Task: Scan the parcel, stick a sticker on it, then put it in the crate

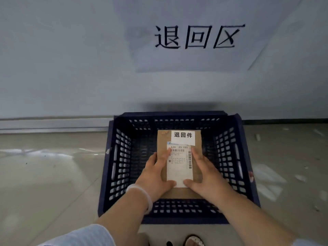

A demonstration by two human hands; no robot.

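Note:
A brown cardboard parcel (197, 150) is held over the open dark blue crate (246, 157) on the floor. It carries a white shipping label with barcodes (179, 167) and a white sticker with black characters (183, 135) at its far end. My left hand (156, 180) grips the parcel's left side, thumb on the label's near corner. On the parcel's right side, my right hand (207, 178) holds it the same way. Whether the parcel rests on the crate's bottom, I cannot tell.
The crate stands against a pale wall bearing a paper sign with large black characters (197, 37). Grey tiled floor (44, 174) spreads left and right. A white bracelet (142, 194) is on my left wrist. My sandalled foot (194, 240) shows at the bottom edge.

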